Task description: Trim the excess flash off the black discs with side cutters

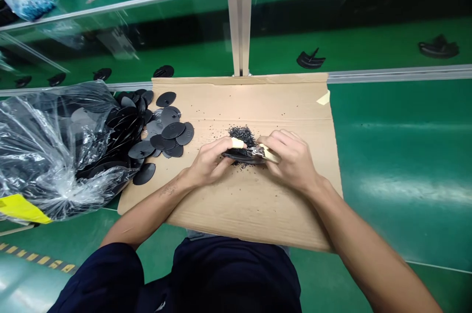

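My left hand grips a black plastic disc by its left edge, with pale tape wrapped round the thumb or finger at the top. Closed around the pale handles of a small pair of cutting pliers is my right hand. The metal jaws of the pliers meet the disc's upper side near its right end. Just behind the disc lies a heap of small black scraps, and more crumbs are scattered around it. My fingers cover parts of the disc and the handles.
A cardboard sheet lies under my hands. To the left, black discs spill from a clear plastic bag. A metal post rises behind the cardboard. Black parts rest on the green surface beyond; another person's hand is at the far left.
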The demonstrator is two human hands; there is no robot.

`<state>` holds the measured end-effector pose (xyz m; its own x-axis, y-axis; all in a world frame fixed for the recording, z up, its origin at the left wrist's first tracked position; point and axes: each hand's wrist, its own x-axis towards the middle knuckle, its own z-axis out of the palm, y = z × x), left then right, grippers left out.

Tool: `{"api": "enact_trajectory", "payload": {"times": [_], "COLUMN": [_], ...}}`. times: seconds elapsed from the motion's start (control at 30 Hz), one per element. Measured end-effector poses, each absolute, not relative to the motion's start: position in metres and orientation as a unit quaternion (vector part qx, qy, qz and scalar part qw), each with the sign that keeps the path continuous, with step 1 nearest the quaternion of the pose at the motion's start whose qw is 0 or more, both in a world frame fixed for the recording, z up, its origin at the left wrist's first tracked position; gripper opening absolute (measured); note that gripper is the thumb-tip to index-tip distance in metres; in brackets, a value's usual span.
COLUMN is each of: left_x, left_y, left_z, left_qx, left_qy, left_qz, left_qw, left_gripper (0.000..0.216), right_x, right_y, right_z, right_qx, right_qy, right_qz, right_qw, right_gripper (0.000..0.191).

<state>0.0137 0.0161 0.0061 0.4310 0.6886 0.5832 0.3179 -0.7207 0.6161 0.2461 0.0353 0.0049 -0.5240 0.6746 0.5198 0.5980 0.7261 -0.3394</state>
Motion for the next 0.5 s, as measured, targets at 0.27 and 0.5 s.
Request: {"api": "enact_trajectory", "payload": {"times": [0.27,0.5], "left_x": [0.0147,0.0145], "left_y": [0.0145,0.0130], "left_z": [0.0042,-0.0008], "left_qx": [0.807,0.796], "left_qy": [0.310,0.306], "left_qz": [0.445,0.455], "left_qw": [0.233,0.257], "left_gripper": [0.026,0.025], "right_x": [0.2474,0.2471], "right_y": [0.0350,0.0319], "right_z": [0.0059,0.0101], "right_qx": [-0.372,-0.387], "right_qy": [-0.873,-0.866], "right_qz": [-0.011,-0.072], "right_qw": [0.314,0.309], "right_gripper": [0.023,0.026]}}
